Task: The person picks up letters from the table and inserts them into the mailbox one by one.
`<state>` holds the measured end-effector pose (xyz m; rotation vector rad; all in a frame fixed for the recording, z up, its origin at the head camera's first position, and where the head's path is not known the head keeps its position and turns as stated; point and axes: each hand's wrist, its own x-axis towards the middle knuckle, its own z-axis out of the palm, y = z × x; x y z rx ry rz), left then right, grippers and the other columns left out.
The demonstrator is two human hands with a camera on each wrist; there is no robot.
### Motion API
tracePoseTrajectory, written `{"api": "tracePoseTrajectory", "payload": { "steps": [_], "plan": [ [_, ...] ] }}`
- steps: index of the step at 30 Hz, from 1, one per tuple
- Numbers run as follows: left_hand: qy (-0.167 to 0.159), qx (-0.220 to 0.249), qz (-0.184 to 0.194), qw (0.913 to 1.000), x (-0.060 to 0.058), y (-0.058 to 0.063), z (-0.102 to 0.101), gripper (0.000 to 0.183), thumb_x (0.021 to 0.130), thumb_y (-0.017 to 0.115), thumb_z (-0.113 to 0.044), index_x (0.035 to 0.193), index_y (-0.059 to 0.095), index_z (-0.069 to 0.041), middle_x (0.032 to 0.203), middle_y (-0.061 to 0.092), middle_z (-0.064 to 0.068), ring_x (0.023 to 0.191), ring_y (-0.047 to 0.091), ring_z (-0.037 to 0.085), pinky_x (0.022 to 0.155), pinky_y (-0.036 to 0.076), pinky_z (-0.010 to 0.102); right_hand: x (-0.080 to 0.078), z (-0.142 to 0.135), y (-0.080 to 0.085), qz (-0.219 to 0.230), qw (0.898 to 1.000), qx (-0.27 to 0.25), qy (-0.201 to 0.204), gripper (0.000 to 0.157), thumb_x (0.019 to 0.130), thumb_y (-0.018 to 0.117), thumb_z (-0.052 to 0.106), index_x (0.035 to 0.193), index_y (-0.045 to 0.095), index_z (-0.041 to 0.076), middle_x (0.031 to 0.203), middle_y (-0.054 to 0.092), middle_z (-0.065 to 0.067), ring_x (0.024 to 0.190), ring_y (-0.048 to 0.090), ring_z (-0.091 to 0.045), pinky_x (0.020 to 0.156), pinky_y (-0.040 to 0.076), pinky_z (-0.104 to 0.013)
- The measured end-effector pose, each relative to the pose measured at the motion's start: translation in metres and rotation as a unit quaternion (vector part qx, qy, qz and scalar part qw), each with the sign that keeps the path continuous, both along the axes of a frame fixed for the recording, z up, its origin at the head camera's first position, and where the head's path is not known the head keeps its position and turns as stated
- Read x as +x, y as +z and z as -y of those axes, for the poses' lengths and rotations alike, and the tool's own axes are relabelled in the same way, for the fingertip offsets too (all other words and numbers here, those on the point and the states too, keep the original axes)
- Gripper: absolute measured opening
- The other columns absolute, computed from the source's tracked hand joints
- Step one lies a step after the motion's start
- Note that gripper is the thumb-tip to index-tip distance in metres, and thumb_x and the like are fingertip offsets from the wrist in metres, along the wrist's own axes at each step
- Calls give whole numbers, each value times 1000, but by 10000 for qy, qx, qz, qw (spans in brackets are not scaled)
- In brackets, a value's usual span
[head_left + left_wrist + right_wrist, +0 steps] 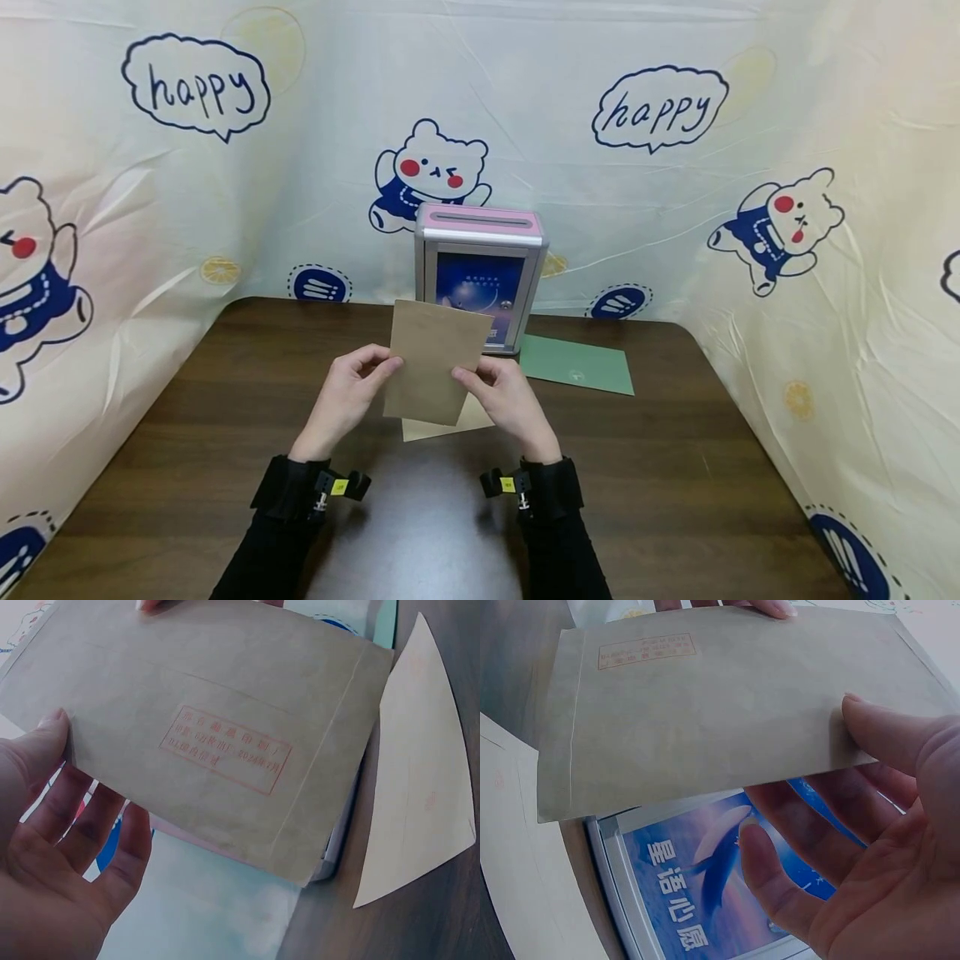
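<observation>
On the near side of the metal box [480, 279], a brown envelope [435, 362] hangs, long axis running near to far; the left hand [352, 388] pinches its left edge, the right hand [512, 402] its right; the box's slot [482, 218] lies far and slightly right, nearer the right hand.

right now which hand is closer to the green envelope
Right. The right hand grips the brown envelope's right edge, just left of the green envelope; the left hand pinches the opposite edge, farther left.
</observation>
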<state>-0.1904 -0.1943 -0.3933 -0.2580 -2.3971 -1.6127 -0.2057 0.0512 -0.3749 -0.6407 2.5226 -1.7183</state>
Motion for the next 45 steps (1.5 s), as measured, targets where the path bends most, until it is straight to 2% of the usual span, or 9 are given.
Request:
{"api": "tracePoseTrajectory", "payload": {
  "steps": [6,10,13,19,23,26,33,39,45],
  "plan": [
    [-12,-146,-80,9999,0,0,-1,18,98,67,-22,103,73,-6,93,69,9,78,56,12,68,47,21,-3,-2,-2,-173,9998,64,-13,20,98,66,23,102,77,6,93,74,-12,76,53,-12,72,42,-23],
    [-127,-718,-323,9968,-1,3,0,13,97,68,-21,101,73,-9,93,71,5,80,59,11,71,50,22,-8,-8,-1,-332,9989,327,74,20,99,65,24,96,76,7,80,66,-9,66,44,-10,63,33,-22],
    [-375,-1268,-793,9880,-12,17,2,9,96,69,-17,97,73,-10,92,72,4,79,61,11,71,52,23,-20,-14,9,-594,9964,564,209,21,99,65,24,94,76,8,72,61,-5,60,41,-8,58,33,-21],
    [-1185,-2130,-1421,9594,-52,77,2,8,96,68,-11,89,71,-9,85,70,4,70,54,16,65,46,24,-63,-36,60,-1211,9832,1075,837,19,100,64,17,89,74,5,61,42,2,53,34,-9,51,31,-23],
    [-1474,-2538,-1499,9441,-72,129,-7,8,97,67,-12,91,71,-8,91,74,7,79,64,19,73,53,30,-84,-53,111,-1064,9800,1269,1101,18,100,64,16,109,76,6,85,74,-8,75,67,-16,71,54,-26],
    [-1500,-2717,-1626,9366,-86,169,-13,8,97,67,-10,99,73,-5,100,76,12,90,71,24,82,57,38,-94,-59,151,-994,9806,1391,962,23,100,63,18,118,73,8,120,74,-13,100,71,-23,92,56,-35],
    [-909,-3076,-1989,9261,-108,241,-20,19,100,63,-17,107,74,-4,106,76,15,93,69,26,86,52,37,-120,-54,223,-1825,9689,1623,390,23,100,64,17,113,75,3,116,75,-16,109,69,-23,107,47,-41],
    [-334,-3397,-2031,9177,-120,271,-19,28,101,61,-27,116,74,-7,113,75,13,97,64,24,81,45,31,-131,-47,261,-2244,9533,2019,16,29,101,63,25,121,74,8,124,72,-11,119,67,-21,110,46,-38],
    [-79,-3481,-1907,9178,-137,269,-19,29,101,62,-31,113,75,-9,113,76,13,97,65,25,79,43,31,-144,-43,261,-1981,9576,2091,-73,31,102,59,30,123,73,11,125,72,-9,117,65,-18,106,45,-33]
  ]
}}
